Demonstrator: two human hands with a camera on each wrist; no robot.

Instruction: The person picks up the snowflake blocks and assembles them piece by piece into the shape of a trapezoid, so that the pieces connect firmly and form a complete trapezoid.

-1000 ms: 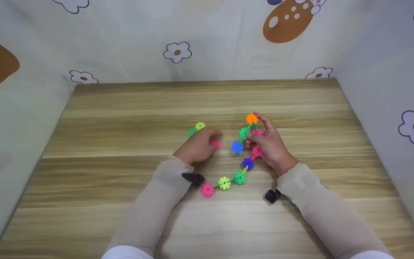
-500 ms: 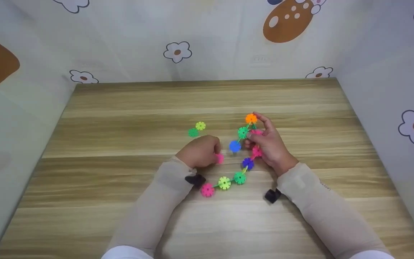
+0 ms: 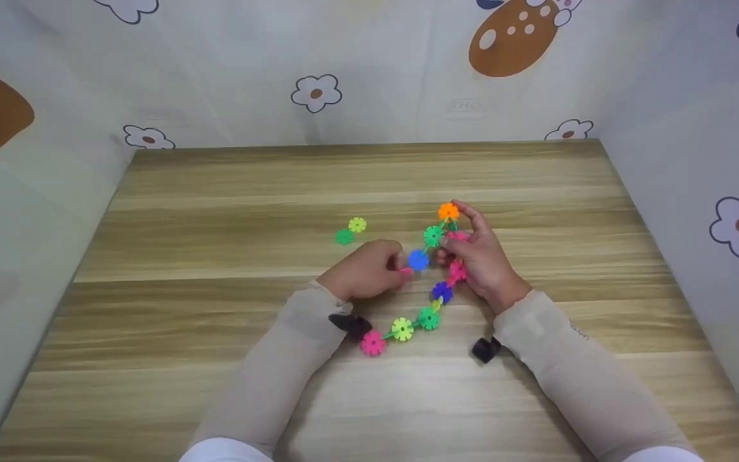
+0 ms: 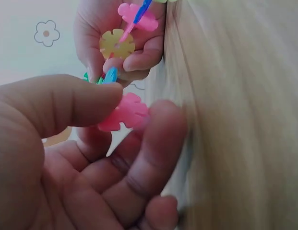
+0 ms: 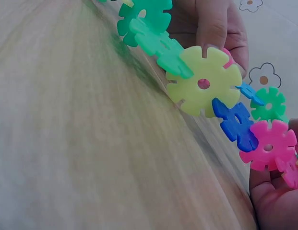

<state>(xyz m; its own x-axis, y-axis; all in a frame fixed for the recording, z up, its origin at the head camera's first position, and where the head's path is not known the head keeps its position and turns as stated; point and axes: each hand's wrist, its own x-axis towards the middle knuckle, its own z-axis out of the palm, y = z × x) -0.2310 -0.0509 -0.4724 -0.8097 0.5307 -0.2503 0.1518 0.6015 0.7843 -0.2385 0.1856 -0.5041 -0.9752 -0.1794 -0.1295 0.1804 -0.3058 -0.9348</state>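
My left hand pinches a pink snowflake disc between thumb and fingers. That disc sits right at the lower left edge of a light blue disc, the end piece of a chain of slotted snowflake discs. Above it the chain runs through a green disc to an orange disc at the top. My right hand grips the chain near its middle, hiding some pieces. From there it curves down past a dark blue disc to a pink end disc beside the left wrist.
Two loose discs, one yellow-green and one green, lie beyond the left hand on the wood-grain table. Black wrist cameras sit below both hands. Patterned cloth walls rise at the back and both sides.
My left hand came away from near the loose discs, dipped toward me, then moved right, bringing the pink disc to the light blue disc. My right hand stayed nearly still; the chain's lower end shifted slightly.
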